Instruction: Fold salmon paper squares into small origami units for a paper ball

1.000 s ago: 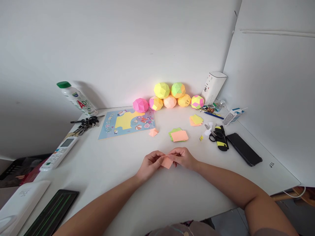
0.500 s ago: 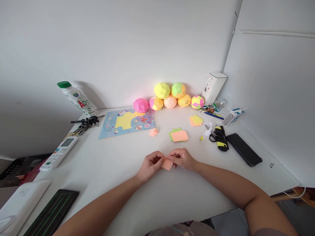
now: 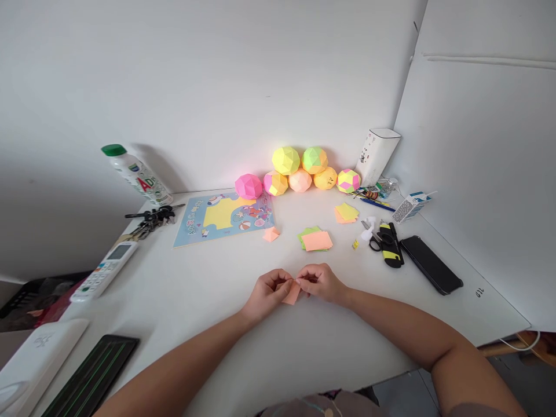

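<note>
Both hands meet low over the white table (image 3: pixel 182 301). The left hand (image 3: pixel 266 294) and right hand (image 3: pixel 321 282) have their fingers pinched on one small folded orange paper (image 3: pixel 292 294), held between them near the table's front centre.

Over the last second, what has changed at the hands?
The left hand and right hand keep pinching the orange paper; their fingers have drawn closer together, and the paper shows narrower, folded or turned. The paper stack, scissors and phone lie as before.
</note>
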A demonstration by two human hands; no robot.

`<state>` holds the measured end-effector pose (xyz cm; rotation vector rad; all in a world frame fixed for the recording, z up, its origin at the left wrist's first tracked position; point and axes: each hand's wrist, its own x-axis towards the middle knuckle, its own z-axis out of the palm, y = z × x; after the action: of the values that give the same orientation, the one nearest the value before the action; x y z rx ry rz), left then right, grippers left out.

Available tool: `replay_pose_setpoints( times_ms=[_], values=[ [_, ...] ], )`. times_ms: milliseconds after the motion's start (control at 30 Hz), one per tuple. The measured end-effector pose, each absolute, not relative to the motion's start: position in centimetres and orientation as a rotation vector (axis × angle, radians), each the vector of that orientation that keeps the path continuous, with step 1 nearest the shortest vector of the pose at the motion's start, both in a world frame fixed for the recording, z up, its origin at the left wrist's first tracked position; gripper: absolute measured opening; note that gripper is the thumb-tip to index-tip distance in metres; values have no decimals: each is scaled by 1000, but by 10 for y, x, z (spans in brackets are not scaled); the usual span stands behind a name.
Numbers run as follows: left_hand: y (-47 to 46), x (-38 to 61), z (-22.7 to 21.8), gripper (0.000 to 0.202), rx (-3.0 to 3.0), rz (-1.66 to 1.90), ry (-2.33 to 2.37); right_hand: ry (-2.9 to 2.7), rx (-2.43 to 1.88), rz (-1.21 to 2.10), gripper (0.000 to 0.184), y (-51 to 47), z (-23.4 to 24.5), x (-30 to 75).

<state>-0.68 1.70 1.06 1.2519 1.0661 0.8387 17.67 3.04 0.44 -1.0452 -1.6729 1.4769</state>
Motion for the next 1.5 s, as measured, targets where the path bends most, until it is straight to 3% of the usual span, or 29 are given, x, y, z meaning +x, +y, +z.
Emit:
replay_pose_setpoints(
  times_ms=[733,1000,1500],
  values=[
    [18,-8,4,20,1282,814,1080,-1612,-1103,1417,2,29,6,175],
    [23,-10,8,24,1171,936,1169,-1221,-1086,1508,13,39,1,179],
    [21,-13,3,35,1084,855,991,-1457,-1021,1525,24,37,-2,179]
  ],
)
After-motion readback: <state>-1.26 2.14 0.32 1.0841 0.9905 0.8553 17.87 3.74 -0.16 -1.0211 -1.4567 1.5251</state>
